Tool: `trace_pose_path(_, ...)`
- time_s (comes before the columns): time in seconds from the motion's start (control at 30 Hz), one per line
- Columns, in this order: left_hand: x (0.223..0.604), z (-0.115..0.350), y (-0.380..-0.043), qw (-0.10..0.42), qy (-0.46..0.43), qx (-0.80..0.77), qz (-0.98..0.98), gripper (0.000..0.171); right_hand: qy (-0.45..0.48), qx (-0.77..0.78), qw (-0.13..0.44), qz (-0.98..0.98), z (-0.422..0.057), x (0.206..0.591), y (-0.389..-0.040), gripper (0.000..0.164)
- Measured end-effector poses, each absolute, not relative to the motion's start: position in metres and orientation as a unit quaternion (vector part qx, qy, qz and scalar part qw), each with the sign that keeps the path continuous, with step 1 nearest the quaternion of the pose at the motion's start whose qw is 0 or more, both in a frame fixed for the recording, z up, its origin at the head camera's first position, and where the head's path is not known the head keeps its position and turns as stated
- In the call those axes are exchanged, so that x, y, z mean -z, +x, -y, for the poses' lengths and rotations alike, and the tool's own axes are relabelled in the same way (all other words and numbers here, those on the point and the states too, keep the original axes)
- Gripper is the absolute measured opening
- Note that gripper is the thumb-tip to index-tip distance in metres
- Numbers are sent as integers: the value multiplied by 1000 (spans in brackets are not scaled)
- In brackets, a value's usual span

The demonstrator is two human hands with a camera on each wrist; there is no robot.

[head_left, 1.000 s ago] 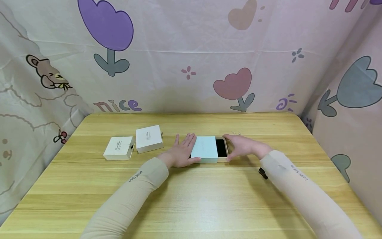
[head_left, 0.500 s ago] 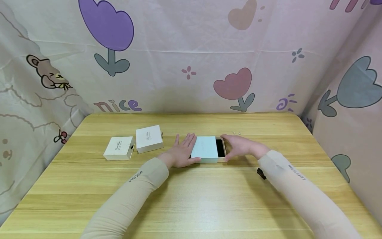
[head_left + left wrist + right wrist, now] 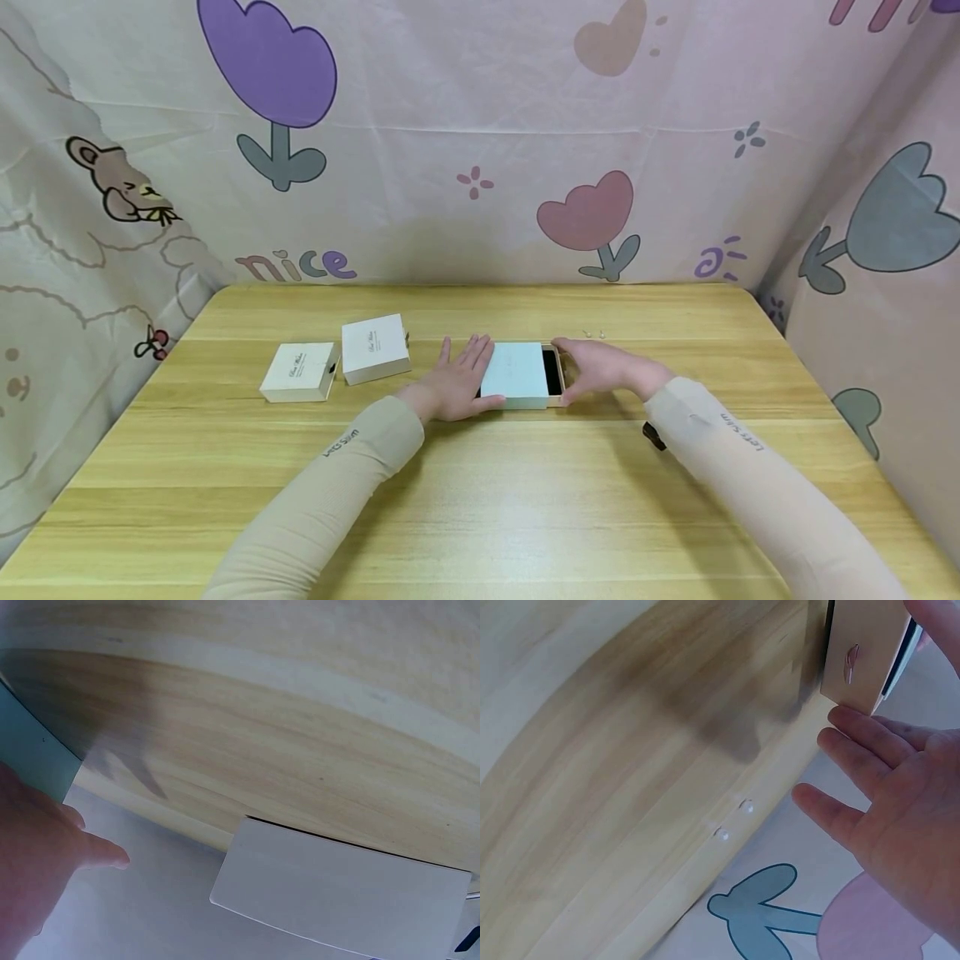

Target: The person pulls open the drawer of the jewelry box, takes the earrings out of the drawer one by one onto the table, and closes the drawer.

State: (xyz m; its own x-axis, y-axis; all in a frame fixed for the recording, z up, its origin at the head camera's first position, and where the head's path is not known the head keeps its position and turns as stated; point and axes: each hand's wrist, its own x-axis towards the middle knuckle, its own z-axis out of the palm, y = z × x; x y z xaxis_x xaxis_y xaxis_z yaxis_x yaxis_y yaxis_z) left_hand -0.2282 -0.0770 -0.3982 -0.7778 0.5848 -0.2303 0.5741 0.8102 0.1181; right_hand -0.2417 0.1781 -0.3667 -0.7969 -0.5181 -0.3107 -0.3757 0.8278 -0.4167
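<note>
A light blue drawer box (image 3: 514,375) lies mid-table, its drawer (image 3: 553,372) with black lining sticking out a little on the right. My left hand (image 3: 456,390) rests at the sleeve's left end, fingers straight, thumb along the front edge. With my right hand (image 3: 606,367) I hold the drawer's outer end between thumb and fingers. In the right wrist view the drawer front (image 3: 855,664) bears a small pull loop (image 3: 850,664), and my right hand (image 3: 900,780) has its fingers at the drawer's corner. Two small pearl-like studs (image 3: 746,805) lie beyond it.
Two white drawer boxes with printed lids stand to the left, one nearer (image 3: 298,372) and one farther back (image 3: 375,348). A patterned cloth (image 3: 480,150) hangs behind the wooden table (image 3: 487,500). A small black object (image 3: 654,436) sits under my right wrist.
My right hand has shifted slightly left, and the drawer has slid a little farther into the blue sleeve. The left hand has stayed in place.
</note>
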Motion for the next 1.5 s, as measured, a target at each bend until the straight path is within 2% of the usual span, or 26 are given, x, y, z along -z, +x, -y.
trace_pose_path(1.03,397,78,-227,129,308,-23,-942,91,-236,161,209,-935,-167,365,-240,103)
trace_pose_path(1.5,400,75,-227,109,317,-3,-942,87,-237,160,211,-935,-166,366,-241,103)
